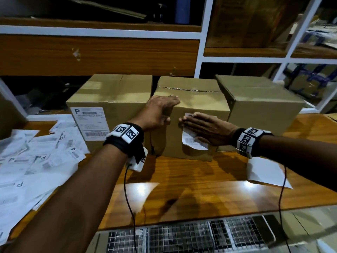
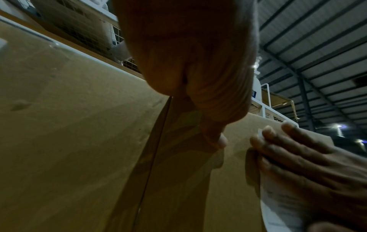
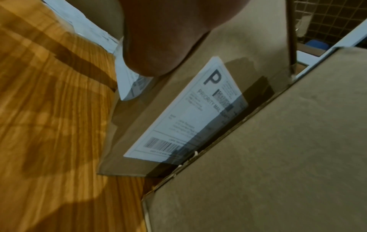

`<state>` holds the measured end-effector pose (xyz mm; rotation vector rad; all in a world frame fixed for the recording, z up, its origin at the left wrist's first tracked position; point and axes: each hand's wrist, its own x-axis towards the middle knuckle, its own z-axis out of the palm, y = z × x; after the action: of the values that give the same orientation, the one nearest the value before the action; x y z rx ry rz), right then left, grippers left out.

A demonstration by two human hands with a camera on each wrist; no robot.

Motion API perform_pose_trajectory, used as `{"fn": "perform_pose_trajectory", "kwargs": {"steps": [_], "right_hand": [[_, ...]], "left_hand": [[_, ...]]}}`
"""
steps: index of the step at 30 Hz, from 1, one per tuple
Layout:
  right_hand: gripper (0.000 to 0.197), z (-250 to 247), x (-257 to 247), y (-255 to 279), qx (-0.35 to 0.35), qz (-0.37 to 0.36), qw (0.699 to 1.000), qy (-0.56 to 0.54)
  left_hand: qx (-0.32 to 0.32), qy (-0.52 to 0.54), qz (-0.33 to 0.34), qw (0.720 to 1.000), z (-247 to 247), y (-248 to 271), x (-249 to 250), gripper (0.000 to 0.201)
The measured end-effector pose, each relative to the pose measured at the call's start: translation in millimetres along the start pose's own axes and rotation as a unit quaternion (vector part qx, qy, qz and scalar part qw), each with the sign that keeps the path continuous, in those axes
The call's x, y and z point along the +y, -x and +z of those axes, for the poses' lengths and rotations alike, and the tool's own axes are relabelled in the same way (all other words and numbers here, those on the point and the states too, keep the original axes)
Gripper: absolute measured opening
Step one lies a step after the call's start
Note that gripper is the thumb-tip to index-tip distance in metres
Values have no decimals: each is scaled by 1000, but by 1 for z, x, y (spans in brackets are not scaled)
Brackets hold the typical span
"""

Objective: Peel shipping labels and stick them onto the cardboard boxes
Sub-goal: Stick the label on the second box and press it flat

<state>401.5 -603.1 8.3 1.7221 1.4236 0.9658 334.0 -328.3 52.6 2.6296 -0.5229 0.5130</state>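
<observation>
Label sits on the middle box front, its lower corner curling free; your flat, unclenched right hand presses it, your outstretched left hand steadies the top edge. Next, sweep toward 6 o'clock, I judge.

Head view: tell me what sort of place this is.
Probably a packing or shipping station in a warehouse. Three cardboard boxes stand on a wooden table, loose shipping labels are piled at the left, and stocked shelving rises behind.

Matt cardboard boxes, glossy wood table, paper labels
</observation>
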Motion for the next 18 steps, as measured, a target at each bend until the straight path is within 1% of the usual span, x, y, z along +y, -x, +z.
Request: {"fn": "perform_pose_trajectory", "kwargs": {"steps": [3, 7, 9, 11, 14, 18], "right_hand": [[70, 4, -11, 0, -16, -18, 999, 35], [70, 14, -29, 3, -39, -55, 995, 72], [69, 18, -39, 3, -48, -75, 993, 73], [68, 19, -47, 2, -61, -88, 993, 49], [66, 20, -54, 0, -74, -84, 994, -12], [62, 17, -65, 1, -118, -94, 984, -92]], "left_hand": [[-8, -5, 0, 1000, -1, 0, 0, 78], [-3, 1, 3, 1000, -2, 1, -1, 77], [-3, 0, 4, 1000, -1, 0, -1, 77], [-3, 0, 2, 1000, 0, 0, -3, 77], [4, 1, 6, 1000, 2, -1, -5, 77], [10, -3, 12, 1000, 4, -2, -7, 78]]}}
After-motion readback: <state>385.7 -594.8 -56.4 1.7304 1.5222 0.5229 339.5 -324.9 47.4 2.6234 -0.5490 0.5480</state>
